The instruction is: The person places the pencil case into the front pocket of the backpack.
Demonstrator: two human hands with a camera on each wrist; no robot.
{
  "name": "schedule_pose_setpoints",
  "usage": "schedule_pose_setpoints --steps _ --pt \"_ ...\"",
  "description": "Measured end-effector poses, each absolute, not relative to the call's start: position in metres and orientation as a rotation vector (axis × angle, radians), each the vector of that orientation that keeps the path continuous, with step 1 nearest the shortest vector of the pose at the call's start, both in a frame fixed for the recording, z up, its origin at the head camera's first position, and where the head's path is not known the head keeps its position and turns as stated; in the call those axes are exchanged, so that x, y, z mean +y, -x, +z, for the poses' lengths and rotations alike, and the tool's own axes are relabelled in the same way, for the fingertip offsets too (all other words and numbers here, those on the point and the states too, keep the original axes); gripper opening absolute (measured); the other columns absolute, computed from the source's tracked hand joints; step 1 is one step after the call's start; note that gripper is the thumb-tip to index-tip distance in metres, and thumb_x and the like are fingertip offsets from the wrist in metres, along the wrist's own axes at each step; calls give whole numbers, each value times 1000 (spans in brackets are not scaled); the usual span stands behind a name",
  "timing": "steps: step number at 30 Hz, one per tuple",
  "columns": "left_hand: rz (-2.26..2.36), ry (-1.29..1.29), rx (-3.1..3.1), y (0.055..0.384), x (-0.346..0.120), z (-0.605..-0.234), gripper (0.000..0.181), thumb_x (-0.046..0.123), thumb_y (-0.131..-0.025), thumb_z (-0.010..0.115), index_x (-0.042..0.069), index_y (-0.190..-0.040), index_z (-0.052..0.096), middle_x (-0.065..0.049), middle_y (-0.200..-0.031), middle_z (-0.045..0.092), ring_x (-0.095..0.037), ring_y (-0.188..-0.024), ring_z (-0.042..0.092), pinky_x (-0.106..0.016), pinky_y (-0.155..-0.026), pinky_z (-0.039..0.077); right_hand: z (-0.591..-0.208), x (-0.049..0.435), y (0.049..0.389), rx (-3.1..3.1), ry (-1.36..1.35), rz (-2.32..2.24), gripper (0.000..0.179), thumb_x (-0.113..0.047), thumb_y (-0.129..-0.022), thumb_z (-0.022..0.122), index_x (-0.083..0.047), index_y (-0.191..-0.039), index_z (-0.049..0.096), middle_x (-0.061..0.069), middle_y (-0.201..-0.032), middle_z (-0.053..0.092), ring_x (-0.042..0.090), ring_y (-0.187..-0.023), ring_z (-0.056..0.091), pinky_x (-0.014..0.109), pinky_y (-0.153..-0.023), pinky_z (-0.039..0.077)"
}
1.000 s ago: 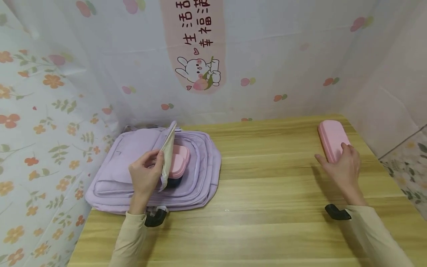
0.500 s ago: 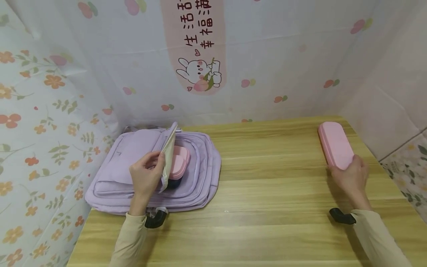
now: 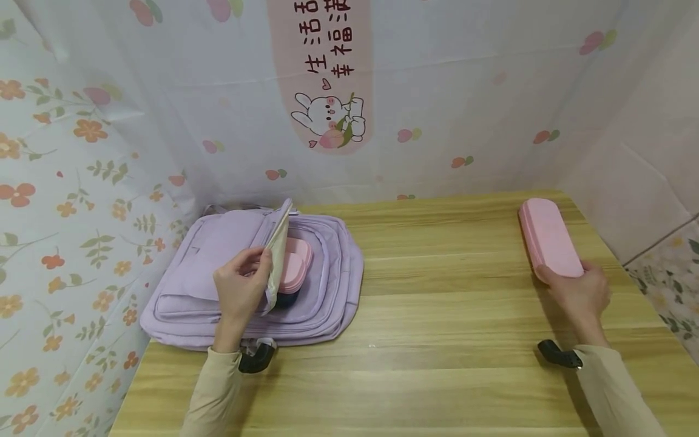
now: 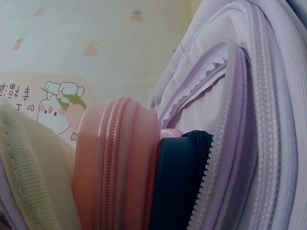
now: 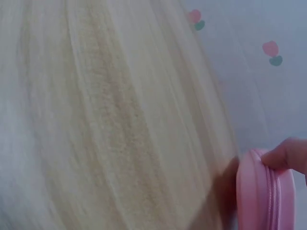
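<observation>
A lavender backpack (image 3: 344,267) lies flat at the left of the table. My left hand (image 3: 240,288) pinches the edge of its pocket flap (image 3: 280,255) and holds it raised. Inside the pocket are a pink zippered case (image 4: 136,163) and a dark navy case (image 4: 175,177), side by side in the left wrist view. At the far right, my right hand (image 3: 581,297) grips the near end of a long pink pencil case (image 3: 551,237). In the right wrist view, the thumb presses that pencil case (image 5: 252,191) by its zipper; the other fingers are mostly hidden.
A wood-grain table (image 3: 426,291) spans between the backpack and the pencil case. Printed cloth (image 3: 448,103) hangs along the back, with more patterned cloth at both sides. Each wrist wears a black camera mount, such as the right one (image 3: 559,354).
My right hand has shifted right and toward the near end of the pencil case, and its fingers have closed round it. The left hand still holds the flap in the same place.
</observation>
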State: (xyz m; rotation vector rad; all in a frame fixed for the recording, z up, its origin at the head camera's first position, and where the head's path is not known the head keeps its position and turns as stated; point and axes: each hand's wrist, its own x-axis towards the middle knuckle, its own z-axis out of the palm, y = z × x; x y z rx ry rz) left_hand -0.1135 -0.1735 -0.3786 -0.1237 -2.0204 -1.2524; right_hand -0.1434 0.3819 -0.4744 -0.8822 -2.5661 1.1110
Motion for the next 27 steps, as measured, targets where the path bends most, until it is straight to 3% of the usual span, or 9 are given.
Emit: schedule_pose_setpoints --steps 5,12,19,23,27 --pt "-1259 112 -2023 121 -179 -390 8 -8 -85 72 -13 -90 74 -27 -74 72 14 -60 57 -2 -61 49 -467 376 142 -2586 859 1079 83 -47 -79 81 8 -136 57 30 -135 60 38 -110 52 30 -72 33" --pt "-1260 134 -2011 113 -173 -378 8 -10 -85 70 -14 -90 74 -29 -74 71 13 -60 57 -2 -61 48 -449 349 141 -2611 667 1076 81 -44 -80 81 8 -137 56 28 -127 63 27 -101 54 25 -73 34" --pt "-1249 130 -2019 118 -179 -389 8 -7 -86 71 -12 -91 75 -26 -75 72 12 -60 57 -2 -61 48 -439 327 143 -2621 499 1078 77 -39 -79 84 6 -136 57 26 -122 66 -10 -75 41 12 -65 36" --pt "-1261 134 -2016 109 -171 -374 8 -9 -85 70 -14 -90 74 -29 -74 71 12 -60 57 -2 -61 48 -434 315 144 -2637 391 1079 78 -39 -79 84 7 -136 56 28 -123 65 -3 -81 47 10 -64 37" --pt "-1268 131 -2020 109 -171 -373 8 -11 -85 69 -16 -90 73 -29 -74 71 12 -60 57 -2 -61 48 -428 300 145 -2668 252 1085 78 -41 -80 83 6 -137 55 28 -125 65 21 -96 60 8 -64 37"
